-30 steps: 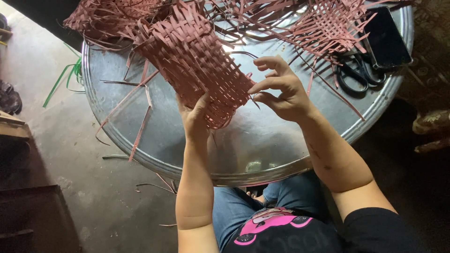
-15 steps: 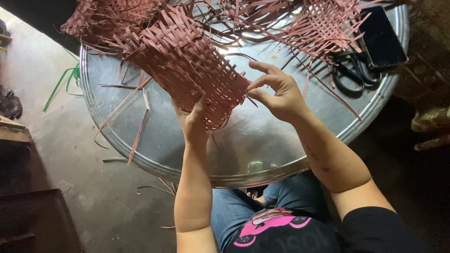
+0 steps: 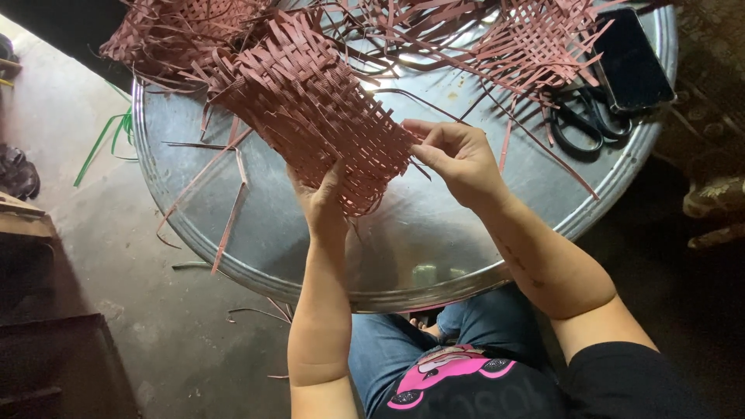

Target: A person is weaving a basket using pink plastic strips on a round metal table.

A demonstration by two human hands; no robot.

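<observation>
In the middle of the frame, the left hand (image 3: 322, 203) has its grip on the red woven basket (image 3: 318, 109) from below. The right hand (image 3: 458, 159) pinches its edge, above the round metal desk (image 3: 256, 225).

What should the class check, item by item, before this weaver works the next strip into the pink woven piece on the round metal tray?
1. Left hand supports the woven piece from below: ok.
2. Right hand pinches the weave's near edge: ok.
3. Strip end in the right fingers: cannot tell, too small.
4. Scissors within reach on the metal tray: ok.
5. Dark phone lying apart from the work: ok.
6. Loose strips off the tray: not ok, several lie there.
</observation>
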